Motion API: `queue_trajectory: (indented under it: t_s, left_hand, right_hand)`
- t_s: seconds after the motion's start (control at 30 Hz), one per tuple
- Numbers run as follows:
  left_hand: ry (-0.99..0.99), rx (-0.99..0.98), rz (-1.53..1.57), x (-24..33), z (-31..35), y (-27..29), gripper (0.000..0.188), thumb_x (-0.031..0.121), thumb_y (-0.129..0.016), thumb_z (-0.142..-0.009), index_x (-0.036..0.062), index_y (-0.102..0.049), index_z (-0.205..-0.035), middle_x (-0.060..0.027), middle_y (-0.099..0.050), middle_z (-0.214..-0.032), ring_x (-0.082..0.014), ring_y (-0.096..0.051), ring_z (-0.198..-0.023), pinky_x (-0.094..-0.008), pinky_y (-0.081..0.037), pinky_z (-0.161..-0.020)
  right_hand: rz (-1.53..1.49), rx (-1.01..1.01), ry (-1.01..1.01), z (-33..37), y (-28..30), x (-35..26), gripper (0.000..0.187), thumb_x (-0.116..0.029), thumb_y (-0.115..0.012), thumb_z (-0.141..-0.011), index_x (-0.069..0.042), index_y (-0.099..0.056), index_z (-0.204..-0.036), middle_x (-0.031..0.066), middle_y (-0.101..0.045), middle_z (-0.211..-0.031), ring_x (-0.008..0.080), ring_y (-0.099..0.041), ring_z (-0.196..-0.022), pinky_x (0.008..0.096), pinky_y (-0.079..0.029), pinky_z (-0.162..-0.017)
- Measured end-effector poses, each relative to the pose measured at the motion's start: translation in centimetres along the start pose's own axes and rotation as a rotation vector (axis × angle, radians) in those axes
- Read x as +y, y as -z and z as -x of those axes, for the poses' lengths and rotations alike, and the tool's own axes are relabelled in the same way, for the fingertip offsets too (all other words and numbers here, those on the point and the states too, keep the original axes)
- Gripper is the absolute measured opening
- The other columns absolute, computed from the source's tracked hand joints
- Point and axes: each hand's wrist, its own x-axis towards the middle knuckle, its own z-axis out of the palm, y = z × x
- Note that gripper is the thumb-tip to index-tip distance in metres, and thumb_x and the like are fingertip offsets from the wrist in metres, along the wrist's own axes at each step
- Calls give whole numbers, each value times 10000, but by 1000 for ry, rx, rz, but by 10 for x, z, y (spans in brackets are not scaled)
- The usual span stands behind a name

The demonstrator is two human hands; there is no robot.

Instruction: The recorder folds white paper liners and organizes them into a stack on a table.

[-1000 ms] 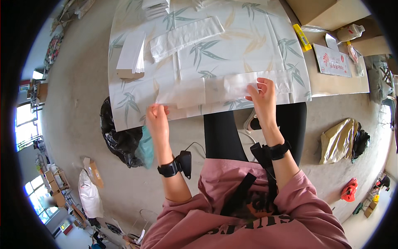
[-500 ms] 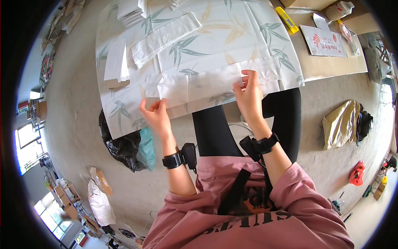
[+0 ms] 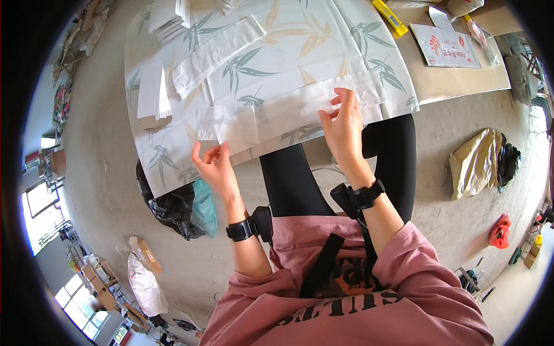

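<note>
A long, narrow translucent plastic bag (image 3: 277,118) lies flat along the near edge of the table, its left end creased. My left hand (image 3: 216,170) is at the near edge of that left end, thumb and fingers bent and apart. Over the right part of the bag is my right hand (image 3: 346,130), its fingers curled and its thumb spread from the index finger. Nothing shows between the fingers of either hand. Farther back on the table lies a stack of similar flat plastic bags (image 3: 219,55), with a stack of white cards (image 3: 152,95) to its left.
A bamboo-patterned cover (image 3: 248,66) lies over the table. More white folded pieces (image 3: 167,17) are at the far left. A yellow tube (image 3: 390,17) and a printed silver packet (image 3: 444,46) rest on the cardboard at right. A black plastic bag (image 3: 173,213) hangs below the table's left corner.
The view has shifted slightly, so the table sits a little further left and up. My hands stay at the same parts of the bag, and its creased left end lies flatter.
</note>
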Motion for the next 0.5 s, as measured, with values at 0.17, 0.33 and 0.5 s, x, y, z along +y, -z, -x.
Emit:
queue_trajectory:
  t_s: [0.17, 0.33, 0.5]
  left_hand:
    - [1, 16, -54, -1, -3, 2, 609, 57, -718, -795, -11, -361, -1284, -77, -626, -827, -118, -565, -732, -261, -460, -705]
    - [10, 15, -86, 6, -3, 0, 612, 60, -721, -795, -16, -360, -1283, -79, -626, -831, -120, -566, -737, -263, -460, -706]
    - [11, 4, -59, 4, -3, 1, 616, 64, -723, -796, -19, -358, -1285, -81, -626, -830, -121, -562, -740, -264, -456, -715]
  right_hand:
    - [51, 6, 38, 1, -3, 0, 490, 3, -673, -771, -16, -417, -1188, 128, -518, -997, 166, -561, -698, 300, -488, -641]
    - [66, 14, 39, 3, -3, 2, 507, 0, -677, -772, -19, -408, -1201, 128, -506, -1016, 161, -551, -683, 301, -492, -636]
    - [37, -14, 15, 3, -1, -2, 517, 4, -642, -769, -6, -383, -1216, 168, -485, -1039, 278, -566, -691, 373, -491, -639]
